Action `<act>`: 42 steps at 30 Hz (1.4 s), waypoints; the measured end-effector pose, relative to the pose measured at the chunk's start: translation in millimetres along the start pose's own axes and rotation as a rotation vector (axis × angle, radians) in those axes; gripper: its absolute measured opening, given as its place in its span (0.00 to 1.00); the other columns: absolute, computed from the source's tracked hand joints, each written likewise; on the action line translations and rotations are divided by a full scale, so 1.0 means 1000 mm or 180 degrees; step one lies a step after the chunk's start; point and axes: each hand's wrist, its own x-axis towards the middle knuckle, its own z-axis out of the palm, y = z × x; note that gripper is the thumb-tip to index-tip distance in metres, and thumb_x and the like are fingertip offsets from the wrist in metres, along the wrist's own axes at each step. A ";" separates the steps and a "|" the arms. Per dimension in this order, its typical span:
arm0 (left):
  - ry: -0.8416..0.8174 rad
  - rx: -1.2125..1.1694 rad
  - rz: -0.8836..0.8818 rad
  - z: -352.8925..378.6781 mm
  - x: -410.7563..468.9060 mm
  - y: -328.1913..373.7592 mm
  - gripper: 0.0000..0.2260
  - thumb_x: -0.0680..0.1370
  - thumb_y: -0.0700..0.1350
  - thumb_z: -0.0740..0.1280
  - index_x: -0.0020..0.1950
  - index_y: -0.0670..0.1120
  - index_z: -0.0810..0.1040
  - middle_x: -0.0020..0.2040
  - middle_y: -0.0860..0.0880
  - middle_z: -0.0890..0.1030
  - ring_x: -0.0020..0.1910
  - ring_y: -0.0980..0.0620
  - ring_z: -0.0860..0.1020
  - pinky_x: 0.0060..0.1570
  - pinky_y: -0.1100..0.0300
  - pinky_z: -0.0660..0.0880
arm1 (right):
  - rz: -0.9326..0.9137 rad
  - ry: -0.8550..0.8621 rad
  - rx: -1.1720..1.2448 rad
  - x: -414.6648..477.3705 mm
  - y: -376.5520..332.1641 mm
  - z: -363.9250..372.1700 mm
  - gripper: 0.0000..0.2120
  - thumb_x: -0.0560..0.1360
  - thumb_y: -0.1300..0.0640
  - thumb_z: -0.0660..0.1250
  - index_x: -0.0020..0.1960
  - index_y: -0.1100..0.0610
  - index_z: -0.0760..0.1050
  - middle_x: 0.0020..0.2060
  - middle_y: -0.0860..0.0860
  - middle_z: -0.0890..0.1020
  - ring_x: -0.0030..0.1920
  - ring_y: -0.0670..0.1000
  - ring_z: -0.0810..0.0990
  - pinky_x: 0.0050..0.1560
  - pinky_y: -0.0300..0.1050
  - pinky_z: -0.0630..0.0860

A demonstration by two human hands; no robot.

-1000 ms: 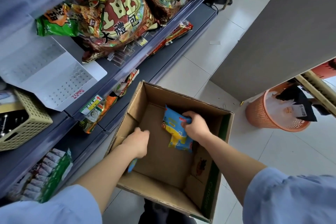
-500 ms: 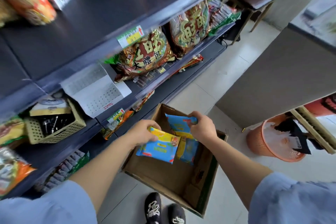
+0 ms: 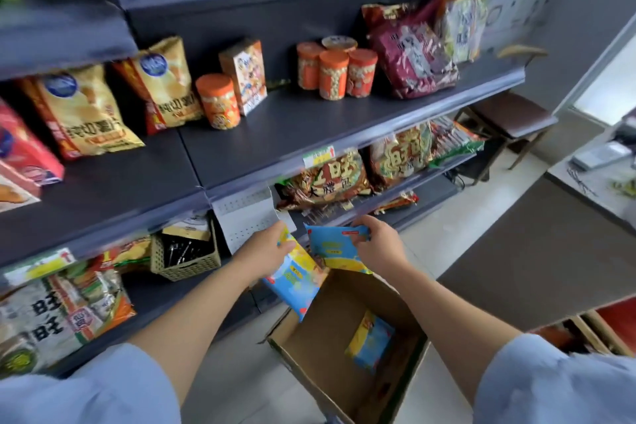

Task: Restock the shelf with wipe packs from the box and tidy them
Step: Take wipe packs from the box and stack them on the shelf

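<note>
My left hand (image 3: 265, 249) grips a blue and yellow wipe pack (image 3: 294, 280) by its upper end, above the box's far corner. My right hand (image 3: 377, 244) pinches a second blue wipe pack (image 3: 332, 246) by its top right corner, right beside the first. Both packs hang in front of the lower shelf edge. The open cardboard box (image 3: 316, 365) stands on the floor below my hands, with one more wipe pack (image 3: 370, 342) lying inside it. The dark grey shelf (image 3: 285, 127) at chest height has bare room in front of its goods.
Orange-lidded jars (image 3: 332, 74), chip bags (image 3: 86, 113) and a small carton (image 3: 246, 74) stand on the chest-height shelf. Big snack bags (image 3: 327, 182) fill the shelf below. A woven basket (image 3: 186, 251) sits lower left. A grey counter (image 3: 537, 251) is at the right.
Both hands have lifted out of the box, each with a wipe pack, up to the level of the lower shelf. My view has swung upward from the box to the shelves.
</note>
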 end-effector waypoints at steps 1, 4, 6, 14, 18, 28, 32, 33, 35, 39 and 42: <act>0.0100 0.0163 -0.0007 -0.008 -0.007 0.001 0.12 0.81 0.52 0.59 0.54 0.44 0.65 0.51 0.41 0.76 0.42 0.46 0.74 0.32 0.56 0.66 | -0.0050 0.0010 0.0007 -0.002 -0.009 -0.004 0.11 0.78 0.59 0.61 0.59 0.53 0.75 0.51 0.52 0.79 0.44 0.54 0.79 0.38 0.50 0.77; 0.0327 0.0048 -0.0027 -0.034 -0.028 0.002 0.17 0.77 0.54 0.67 0.56 0.47 0.64 0.51 0.46 0.74 0.43 0.47 0.75 0.32 0.57 0.67 | -0.0208 0.0013 0.0049 -0.008 -0.033 -0.015 0.10 0.78 0.60 0.62 0.58 0.52 0.75 0.49 0.51 0.78 0.45 0.54 0.79 0.40 0.51 0.78; 0.0358 -0.0102 -0.0004 -0.053 -0.043 0.000 0.23 0.72 0.55 0.73 0.56 0.49 0.65 0.51 0.50 0.72 0.42 0.50 0.74 0.30 0.60 0.66 | -0.0358 -0.0020 0.0120 -0.010 -0.049 -0.021 0.11 0.78 0.60 0.62 0.59 0.52 0.75 0.50 0.51 0.78 0.45 0.53 0.79 0.39 0.48 0.78; -0.0527 -0.1568 -0.0227 -0.126 -0.085 -0.035 0.24 0.73 0.38 0.73 0.67 0.53 0.72 0.68 0.51 0.73 0.62 0.47 0.77 0.61 0.45 0.75 | -0.0986 -0.0237 0.0215 -0.021 -0.126 -0.022 0.09 0.78 0.59 0.63 0.59 0.55 0.75 0.47 0.52 0.78 0.36 0.46 0.75 0.28 0.37 0.68; -0.1048 -0.1593 -0.0211 -0.156 -0.117 -0.049 0.31 0.76 0.31 0.66 0.72 0.58 0.65 0.66 0.59 0.69 0.67 0.45 0.73 0.62 0.45 0.71 | -0.1243 -0.0278 0.0273 -0.032 -0.163 -0.016 0.09 0.78 0.58 0.64 0.58 0.54 0.74 0.47 0.51 0.78 0.35 0.46 0.75 0.28 0.38 0.69; 0.0828 -0.1462 -0.0248 -0.218 -0.198 -0.093 0.10 0.72 0.33 0.72 0.46 0.46 0.78 0.46 0.47 0.80 0.38 0.51 0.79 0.33 0.59 0.73 | -0.1824 -0.0379 0.0526 -0.077 -0.263 0.020 0.08 0.78 0.57 0.65 0.56 0.52 0.75 0.40 0.48 0.76 0.33 0.45 0.73 0.30 0.38 0.70; 0.1282 -0.1608 -0.0130 -0.240 -0.233 -0.121 0.12 0.73 0.34 0.71 0.47 0.50 0.77 0.50 0.51 0.79 0.45 0.52 0.79 0.37 0.62 0.76 | -0.2024 -0.0396 0.0565 -0.102 -0.305 0.036 0.06 0.78 0.57 0.66 0.53 0.49 0.73 0.41 0.47 0.76 0.36 0.48 0.76 0.33 0.44 0.75; 0.1466 -0.1593 -0.0054 -0.245 -0.240 -0.128 0.13 0.73 0.34 0.72 0.46 0.52 0.76 0.52 0.50 0.78 0.50 0.52 0.77 0.41 0.62 0.75 | -0.2077 -0.0386 0.0561 -0.108 -0.315 0.040 0.06 0.78 0.57 0.66 0.54 0.49 0.73 0.41 0.48 0.76 0.35 0.47 0.75 0.32 0.43 0.74; 0.1821 -0.1658 0.0028 -0.256 -0.255 -0.142 0.15 0.71 0.35 0.74 0.45 0.51 0.72 0.51 0.47 0.78 0.51 0.50 0.77 0.43 0.59 0.74 | -0.2159 -0.0384 0.0588 -0.120 -0.335 0.049 0.08 0.78 0.57 0.65 0.57 0.51 0.74 0.43 0.48 0.76 0.36 0.46 0.75 0.31 0.40 0.72; 0.2234 -0.1738 0.0114 -0.279 -0.283 -0.165 0.10 0.71 0.34 0.73 0.37 0.44 0.74 0.35 0.48 0.76 0.34 0.55 0.75 0.30 0.65 0.71 | -0.2248 -0.0417 0.0765 -0.145 -0.372 0.067 0.08 0.79 0.57 0.64 0.57 0.51 0.74 0.47 0.50 0.77 0.37 0.47 0.75 0.30 0.40 0.72; 0.2137 -0.2068 0.0056 -0.298 -0.304 -0.181 0.05 0.71 0.33 0.73 0.38 0.41 0.79 0.30 0.51 0.80 0.29 0.60 0.77 0.26 0.67 0.74 | -0.2361 -0.0376 0.0863 -0.164 -0.399 0.079 0.08 0.79 0.57 0.64 0.58 0.52 0.74 0.47 0.50 0.75 0.39 0.48 0.76 0.35 0.45 0.76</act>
